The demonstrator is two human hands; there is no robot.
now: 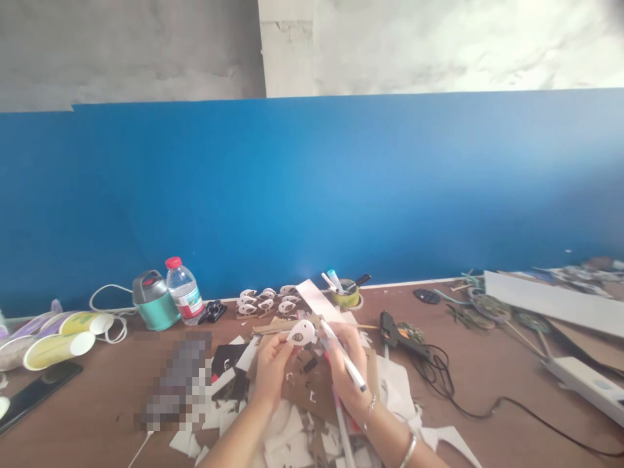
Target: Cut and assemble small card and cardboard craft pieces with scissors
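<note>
My left hand (273,364) pinches a small white bird-shaped cutout (301,333) by its edge. Dark lines mark a wing on the cutout, and a dot sits near its head. In my right hand (348,364) is a white pen (348,361) with a dark end, its tip side close to the cutout's right edge. Whether the tip touches the cutout I cannot tell. White paper scraps (287,429) and brown cardboard (312,396) lie beneath both hands. Behind them stand several similar white bird pieces (247,302) in rows.
A glue gun (402,335) with a black cable lies to the right. Further right is a power strip (589,383). A tape roll (346,298) holds pens at the back. On the left are a water bottle (185,292), a teal container (156,305) and paper cups (61,348).
</note>
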